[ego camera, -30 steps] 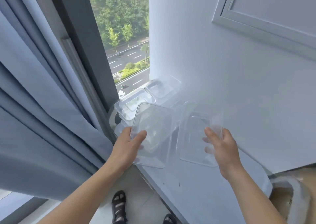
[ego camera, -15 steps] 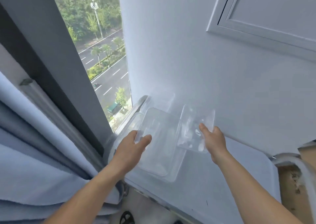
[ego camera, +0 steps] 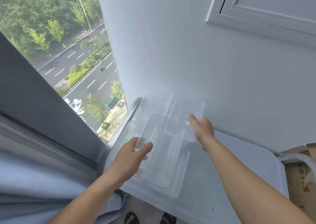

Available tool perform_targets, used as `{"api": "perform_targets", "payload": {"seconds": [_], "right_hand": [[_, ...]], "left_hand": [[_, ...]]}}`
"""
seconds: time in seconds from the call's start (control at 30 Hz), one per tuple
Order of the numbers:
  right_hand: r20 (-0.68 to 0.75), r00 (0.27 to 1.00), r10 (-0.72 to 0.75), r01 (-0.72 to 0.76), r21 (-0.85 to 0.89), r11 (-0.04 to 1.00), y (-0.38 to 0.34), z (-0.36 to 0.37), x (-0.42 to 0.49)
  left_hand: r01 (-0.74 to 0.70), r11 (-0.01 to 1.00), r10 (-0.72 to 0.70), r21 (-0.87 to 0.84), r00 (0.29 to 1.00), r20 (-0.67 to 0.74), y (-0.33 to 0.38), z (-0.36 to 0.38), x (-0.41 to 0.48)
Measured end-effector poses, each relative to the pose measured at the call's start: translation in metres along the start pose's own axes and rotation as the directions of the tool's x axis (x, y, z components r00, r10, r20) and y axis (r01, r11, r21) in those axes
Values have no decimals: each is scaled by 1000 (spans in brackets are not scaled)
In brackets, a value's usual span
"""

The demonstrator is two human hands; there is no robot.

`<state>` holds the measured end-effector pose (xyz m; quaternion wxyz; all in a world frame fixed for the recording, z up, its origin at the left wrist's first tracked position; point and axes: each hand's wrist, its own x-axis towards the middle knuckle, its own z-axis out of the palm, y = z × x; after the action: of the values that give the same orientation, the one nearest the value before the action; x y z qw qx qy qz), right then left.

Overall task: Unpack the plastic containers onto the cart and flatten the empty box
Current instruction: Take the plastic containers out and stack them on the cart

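the left hand point(ego camera: 131, 157) pinches a corner of a large clear plastic container point(ego camera: 164, 155) over the grey cart point(ego camera: 239, 172). the right hand point(ego camera: 202, 129) grips a smaller clear container point(ego camera: 184, 119) overlapping it. a cardboard box point(ego camera: 301, 181) sits beside the cart.

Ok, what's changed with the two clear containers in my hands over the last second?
The left hand and right hand carried their containers toward the far end of the cart by the window, tipping them from fairly upright to nearly flat: the left container low over it, the right container beyond. Nothing was let go. The earlier containers there stayed put.
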<state>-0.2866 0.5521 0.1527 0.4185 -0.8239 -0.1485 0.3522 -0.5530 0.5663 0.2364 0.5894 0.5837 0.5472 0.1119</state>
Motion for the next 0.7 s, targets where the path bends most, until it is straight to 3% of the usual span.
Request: {"api": "perform_targets", "payload": {"seconds": [0.27, 0.7], "right_hand": [[45, 998, 46, -46, -8, 999, 3, 15, 12], [-59, 998, 8, -11, -55, 998, 7, 20, 15]], "left_hand": [[22, 999, -22, -26, 1000, -2, 0, 3, 7], [37, 999, -37, -17, 999, -3, 3, 10, 10]]}}
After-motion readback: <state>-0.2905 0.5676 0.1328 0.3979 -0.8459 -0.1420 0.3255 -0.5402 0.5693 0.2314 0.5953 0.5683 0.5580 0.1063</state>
